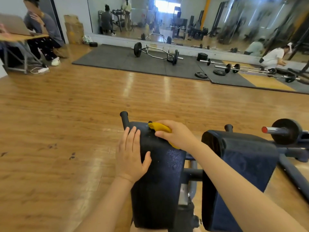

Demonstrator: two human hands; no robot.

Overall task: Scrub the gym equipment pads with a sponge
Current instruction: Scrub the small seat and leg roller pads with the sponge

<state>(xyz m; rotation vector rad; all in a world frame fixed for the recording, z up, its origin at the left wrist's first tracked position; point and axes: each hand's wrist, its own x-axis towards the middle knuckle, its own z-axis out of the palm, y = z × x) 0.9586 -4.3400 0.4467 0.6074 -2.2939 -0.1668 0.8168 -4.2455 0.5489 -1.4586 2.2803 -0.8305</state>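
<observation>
Two dark blue pads of a gym machine stand side by side low in the view. The left pad is wet, with droplets on its top. My right hand grips a yellow sponge and presses it onto the far end of that pad. My left hand lies flat with fingers spread on the pad's left edge, thumb on top. The right pad is untouched by either hand; my right forearm crosses in front of it.
A weight plate on a red-tipped bar sticks out at the right. Black handle posts rise behind the pads. Wooden floor spreads left and ahead. Barbells lie on black mats by the mirror. A person sits at a desk, far left.
</observation>
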